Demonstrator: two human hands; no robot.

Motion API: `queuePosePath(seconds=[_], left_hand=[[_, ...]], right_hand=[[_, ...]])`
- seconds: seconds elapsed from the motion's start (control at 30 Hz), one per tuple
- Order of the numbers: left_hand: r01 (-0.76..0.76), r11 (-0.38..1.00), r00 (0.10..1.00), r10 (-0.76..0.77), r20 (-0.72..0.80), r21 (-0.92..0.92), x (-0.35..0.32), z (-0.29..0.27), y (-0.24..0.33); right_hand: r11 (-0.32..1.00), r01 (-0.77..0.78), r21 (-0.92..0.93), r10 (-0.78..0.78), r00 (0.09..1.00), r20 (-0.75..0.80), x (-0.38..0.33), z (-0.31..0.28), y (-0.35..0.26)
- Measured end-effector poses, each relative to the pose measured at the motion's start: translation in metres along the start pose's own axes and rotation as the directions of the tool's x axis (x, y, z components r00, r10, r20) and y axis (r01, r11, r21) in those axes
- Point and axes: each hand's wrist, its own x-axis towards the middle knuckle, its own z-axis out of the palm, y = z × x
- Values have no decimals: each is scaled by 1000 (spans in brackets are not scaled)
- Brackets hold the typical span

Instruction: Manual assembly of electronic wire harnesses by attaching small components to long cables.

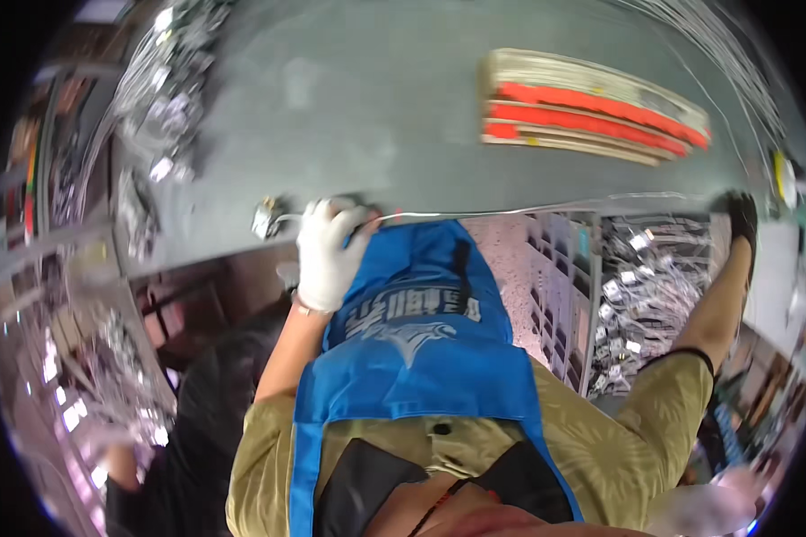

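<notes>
My left hand [330,253], in a white glove, is closed round a thin white cable [457,214] at the near edge of the grey table [376,116]. From that hand a short length leads left to a small connector [266,217] lying on the tabletop. Something dark shows just behind my left fingers; its kind is hidden. To the right, the cable stretches along the table edge as far as my right hand [741,217]. That hand wears a dark glove, with the arm reaching far out, and appears closed on the cable; its separate fingers are hard to make out.
Flat cream strips with orange bands [591,107] lie stacked at the back right. Bundled cables with connectors [166,103] cover the left side. More cables hang [640,295] below the table at right. A yellow-and-white roll [784,179] stands beyond my right hand. Another person's dark clothing [219,412] is at lower left.
</notes>
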Motion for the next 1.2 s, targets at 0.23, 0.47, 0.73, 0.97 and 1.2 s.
queuePosePath(seconds=[0.23, 0.47, 0.73, 0.97, 1.2], left_hand=[[25, 1000, 999, -25, 24, -2, 0, -5, -6], [0, 1000, 996, -1, 92, 8, -4, -12, -12], [-57, 998, 994, 59, 88, -28, -3, -11, -16], [-145, 989, 989, 145, 25, -28, -2, -8, -17], [-154, 988, 988, 155, 5, -29, -5, -6, -17]], right_hand=[[967, -141, 214, 135, 990, 41, -6, -28, -5], [609, -345, 715, 389, 915, 110, -9, -31, -9], [879, -372, 299, 337, 927, 162, -14, -78, -35], [567, -159, 808, 628, 718, -299, -100, -241, -229], [-799, -391, 457, -384, 916, 112, -155, -417, -422]])
